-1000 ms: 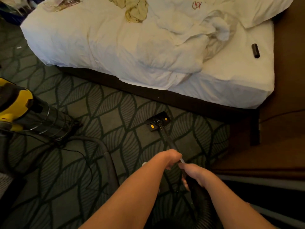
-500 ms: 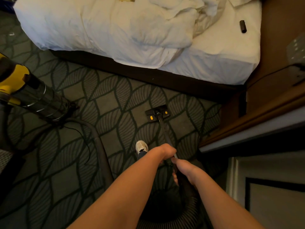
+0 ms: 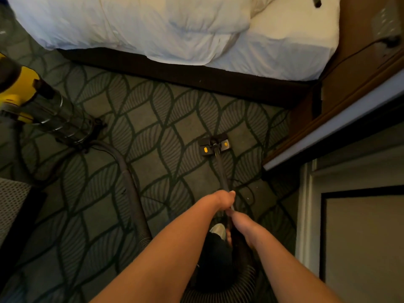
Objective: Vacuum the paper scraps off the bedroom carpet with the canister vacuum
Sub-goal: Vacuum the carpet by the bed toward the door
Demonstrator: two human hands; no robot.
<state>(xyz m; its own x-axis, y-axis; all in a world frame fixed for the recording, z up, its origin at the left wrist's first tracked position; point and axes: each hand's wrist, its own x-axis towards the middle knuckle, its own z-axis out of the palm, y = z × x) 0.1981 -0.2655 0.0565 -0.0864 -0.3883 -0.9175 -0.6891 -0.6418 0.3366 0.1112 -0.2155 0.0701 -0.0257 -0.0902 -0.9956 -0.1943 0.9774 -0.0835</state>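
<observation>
1. The bed (image 3: 284,51) spans the top, its white covers cut off by the upper edge; less of it shows than half a second ago
2. The carpet (image 3: 153,127), dark with a leaf pattern, runs from the bed base to the bottom edge, where both forearms hide part of it
3. The canister vacuum (image 3: 32,101) stands on the carpet at the left edge, well apart from the floor head; its yellow top is blurred and cropped by the frame, much as before
4. The hose (image 3: 129,182) curves from the canister toward the bottom, slips behind the left forearm, and a ribbed loop shows between the arms
5. The wand (image 3: 222,171) is gripped by both hands: the left hand (image 3: 220,199) is wrapped round it in front, and the right hand (image 3: 242,226) is clasped on it just behind, fingers in shadow; both grips are unchanged
6. The floor head (image 3: 214,144) lies flat on the carpet between bed base and hands
7. A pale shoe (image 3: 217,229) peeks out between the wrists, mostly hidden; earlier it lay in plain sight left of the left hand
8. A small dark object (image 3: 317,1) on the bed, whole before, is now cropped by the top edge
9. Pale specks (image 3: 248,197) lie just right of the wand, too small to identify as paper
</observation>
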